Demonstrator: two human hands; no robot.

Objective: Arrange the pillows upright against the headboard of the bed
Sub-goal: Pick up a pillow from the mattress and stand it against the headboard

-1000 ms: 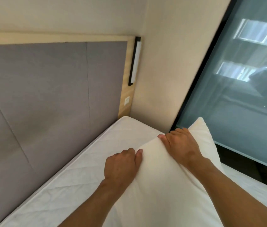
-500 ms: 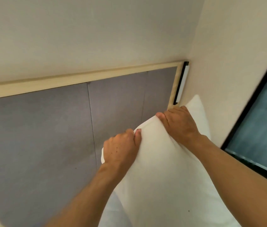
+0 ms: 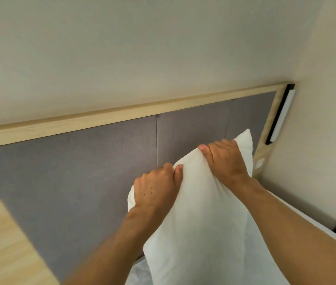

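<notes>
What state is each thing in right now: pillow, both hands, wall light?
pillow: held up on end, gripped along its top edge, in front of the headboard
left hand: closed on pillow
right hand: closed on pillow
wall light: looks unlit

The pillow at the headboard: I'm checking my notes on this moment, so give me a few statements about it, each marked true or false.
1. Both hands grip the white pillow along its top edge. True: the left hand and the right hand each pinch the fabric.
2. The headboard has grey padded panels in a light wooden frame. True.
3. The pillow lies flat on the mattress. False: it is held up on end in front of the headboard.
4. The light fixture is mounted at the headboard's left end. False: it sits at the right end, by the corner of the wall.
5. A second pillow already leans on the headboard. False: none is visible there.
</notes>
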